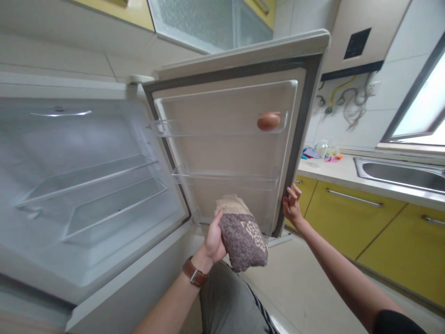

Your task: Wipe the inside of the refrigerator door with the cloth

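My left hand (213, 241), with a brown watch strap at the wrist, grips a folded towel (243, 241). The towel is purple-brown with a beige end and a beige pattern, and hangs in front of the lower part of the fridge door (222, 155). My right hand (293, 204) holds the door's outer edge, thumb and fingers around the grey seal. The door stands wide open. On its upper clear shelf (215, 132) lies a reddish-brown, egg-shaped item (269, 121). To the left is the lit fridge interior (93, 134), with glass shelves (114, 204).
At right are yellow cabinets (351, 218) under a counter (323, 178) with a steel sink (403, 174). Small colourful items and a clear jar (322, 147) stand by the wall. A water heater (361, 37) hangs above, near an open window (420, 102).
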The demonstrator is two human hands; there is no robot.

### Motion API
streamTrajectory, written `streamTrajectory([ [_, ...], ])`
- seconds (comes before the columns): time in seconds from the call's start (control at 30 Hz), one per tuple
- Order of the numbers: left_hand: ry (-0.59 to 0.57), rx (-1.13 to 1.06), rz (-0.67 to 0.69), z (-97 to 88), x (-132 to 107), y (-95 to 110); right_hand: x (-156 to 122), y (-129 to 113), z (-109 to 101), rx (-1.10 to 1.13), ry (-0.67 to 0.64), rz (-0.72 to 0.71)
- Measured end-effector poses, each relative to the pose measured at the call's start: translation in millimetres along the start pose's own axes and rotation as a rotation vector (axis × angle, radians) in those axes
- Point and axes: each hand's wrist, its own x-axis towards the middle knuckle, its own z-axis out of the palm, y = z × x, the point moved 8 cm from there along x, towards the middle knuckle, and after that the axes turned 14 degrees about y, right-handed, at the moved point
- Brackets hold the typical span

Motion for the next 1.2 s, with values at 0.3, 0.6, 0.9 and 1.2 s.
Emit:
streamTrajectory([
  [0.3,-0.070,0.139,-0.009,1.8,-10.3,-1.1,20.6,-60.0,-26.5,-0.016,-0.019,0.160],
  [0.6,-0.110,0.223,0.008,17.8,4.9,-24.4,-130.3,-180.1,-8.7,1.077,-0.710,1.727],
  [0.9,-0.001,1.082,0.755,-10.6,40.8,12.0,-119.2,-165.1,-32.6,0.936,-0.590,1.886],
  [1.2,0.222,1.805,0.855,-101.6,94.9,23.2,99.5,-42.0,-131.2,0.555,0.533,1.053],
])
